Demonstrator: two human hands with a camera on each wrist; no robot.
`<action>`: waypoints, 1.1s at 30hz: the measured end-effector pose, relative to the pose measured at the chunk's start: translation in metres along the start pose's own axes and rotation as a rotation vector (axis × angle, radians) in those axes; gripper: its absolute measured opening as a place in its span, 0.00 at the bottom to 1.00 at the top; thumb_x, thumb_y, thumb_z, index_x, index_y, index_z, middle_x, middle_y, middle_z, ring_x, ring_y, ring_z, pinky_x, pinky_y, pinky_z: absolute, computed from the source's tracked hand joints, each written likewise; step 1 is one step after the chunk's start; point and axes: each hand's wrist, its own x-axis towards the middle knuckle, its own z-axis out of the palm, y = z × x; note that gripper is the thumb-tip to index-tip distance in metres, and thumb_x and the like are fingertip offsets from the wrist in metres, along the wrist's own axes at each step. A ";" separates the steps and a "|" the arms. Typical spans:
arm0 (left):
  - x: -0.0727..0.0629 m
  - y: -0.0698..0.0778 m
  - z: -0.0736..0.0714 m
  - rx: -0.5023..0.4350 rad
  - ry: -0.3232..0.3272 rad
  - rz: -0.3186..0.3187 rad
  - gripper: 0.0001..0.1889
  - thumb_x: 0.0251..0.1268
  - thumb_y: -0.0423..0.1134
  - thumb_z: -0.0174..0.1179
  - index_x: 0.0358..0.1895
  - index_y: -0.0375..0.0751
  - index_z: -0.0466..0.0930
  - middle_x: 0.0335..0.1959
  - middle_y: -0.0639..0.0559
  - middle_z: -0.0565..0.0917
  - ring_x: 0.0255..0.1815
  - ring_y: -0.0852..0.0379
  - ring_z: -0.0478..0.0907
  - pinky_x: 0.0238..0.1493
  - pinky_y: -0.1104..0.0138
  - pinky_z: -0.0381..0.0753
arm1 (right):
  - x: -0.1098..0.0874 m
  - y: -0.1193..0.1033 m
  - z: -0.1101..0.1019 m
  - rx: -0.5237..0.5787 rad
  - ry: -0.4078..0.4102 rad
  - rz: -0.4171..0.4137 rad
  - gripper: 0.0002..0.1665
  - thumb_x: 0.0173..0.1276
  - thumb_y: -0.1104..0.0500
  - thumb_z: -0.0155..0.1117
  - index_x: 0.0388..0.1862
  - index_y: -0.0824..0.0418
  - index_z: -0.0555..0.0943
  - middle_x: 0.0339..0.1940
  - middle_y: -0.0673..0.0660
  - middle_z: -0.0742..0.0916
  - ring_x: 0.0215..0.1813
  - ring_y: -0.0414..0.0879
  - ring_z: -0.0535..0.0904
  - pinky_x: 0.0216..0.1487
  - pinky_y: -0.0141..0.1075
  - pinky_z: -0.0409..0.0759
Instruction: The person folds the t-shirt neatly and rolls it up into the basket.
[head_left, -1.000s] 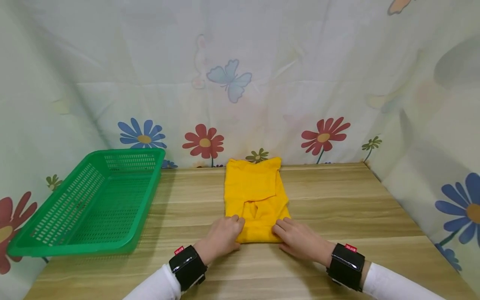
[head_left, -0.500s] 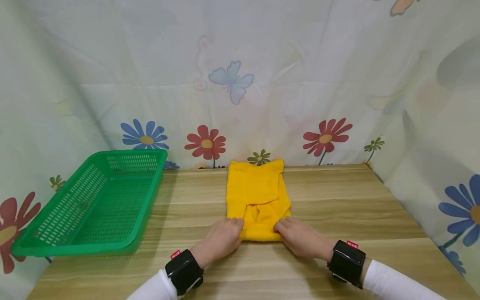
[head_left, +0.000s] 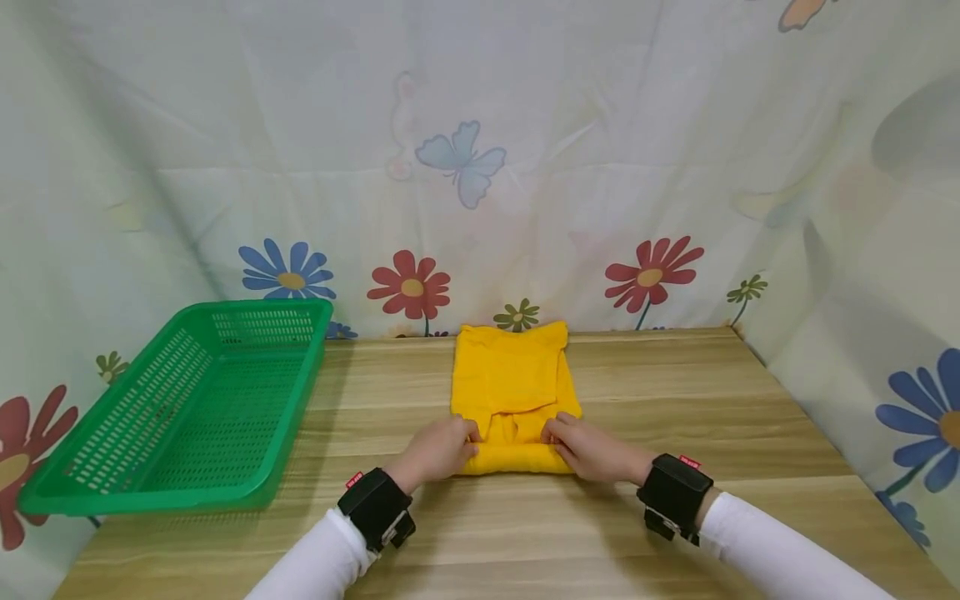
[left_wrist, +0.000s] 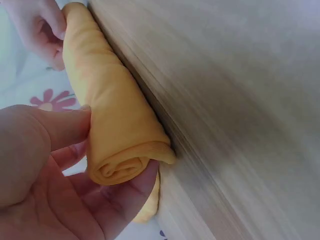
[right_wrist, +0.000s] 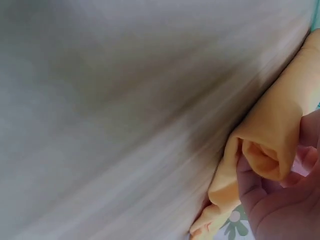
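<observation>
A yellow garment (head_left: 517,367) lies folded into a narrow strip in the middle of the table, its near edge rolled up into a thick roll. My left hand (head_left: 437,450) grips the roll's left end; in the left wrist view its thumb lies along one side and its fingers curl under the spiral end (left_wrist: 120,170). At the opposite end my right hand (head_left: 596,447) holds the roll, with fingers around the open spiral in the right wrist view (right_wrist: 265,160). The far part of the garment is flat, with a folded flap on top.
On the left of the wooden table (head_left: 675,400) stands a green plastic basket (head_left: 288,417) with slotted sides. A flower-printed curtain (head_left: 525,208) hangs behind the table and along both sides.
The near edge has been rolled farther away from me, making the roll more distinct and the flat part shorter. Both hands have shifted slightly forward with it. The basket has stayed put.
</observation>
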 end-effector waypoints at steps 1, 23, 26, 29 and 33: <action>0.002 0.000 0.000 0.004 0.016 0.003 0.04 0.59 0.38 0.61 0.35 0.42 0.79 0.27 0.54 0.75 0.27 0.59 0.68 0.29 0.69 0.69 | 0.002 0.001 0.000 -0.015 0.008 0.003 0.05 0.65 0.69 0.55 0.39 0.63 0.72 0.31 0.51 0.73 0.33 0.40 0.68 0.36 0.30 0.72; -0.015 0.013 0.011 0.370 0.164 0.195 0.06 0.52 0.37 0.58 0.33 0.43 0.81 0.22 0.54 0.76 0.19 0.61 0.69 0.15 0.71 0.64 | -0.012 -0.023 0.014 -0.479 0.113 -0.029 0.05 0.63 0.57 0.61 0.35 0.58 0.78 0.27 0.48 0.76 0.26 0.38 0.69 0.26 0.30 0.72; -0.018 0.015 0.011 0.378 0.160 0.204 0.08 0.53 0.36 0.58 0.37 0.42 0.79 0.22 0.53 0.77 0.19 0.60 0.70 0.14 0.69 0.64 | -0.014 -0.023 0.016 -0.459 0.154 -0.039 0.06 0.62 0.57 0.62 0.35 0.57 0.75 0.26 0.47 0.75 0.25 0.37 0.68 0.24 0.28 0.71; -0.020 0.017 0.010 0.375 0.160 0.191 0.07 0.53 0.35 0.58 0.36 0.43 0.77 0.21 0.54 0.76 0.17 0.60 0.69 0.13 0.69 0.64 | -0.014 -0.023 0.017 -0.452 0.176 -0.040 0.08 0.61 0.58 0.63 0.33 0.56 0.72 0.23 0.46 0.72 0.23 0.36 0.65 0.22 0.27 0.66; -0.022 0.020 0.010 0.363 0.148 0.174 0.02 0.52 0.35 0.58 0.31 0.44 0.77 0.18 0.55 0.73 0.16 0.62 0.65 0.13 0.70 0.62 | -0.015 -0.024 0.017 -0.453 0.173 -0.044 0.08 0.61 0.58 0.63 0.30 0.55 0.72 0.21 0.45 0.71 0.21 0.36 0.63 0.20 0.26 0.62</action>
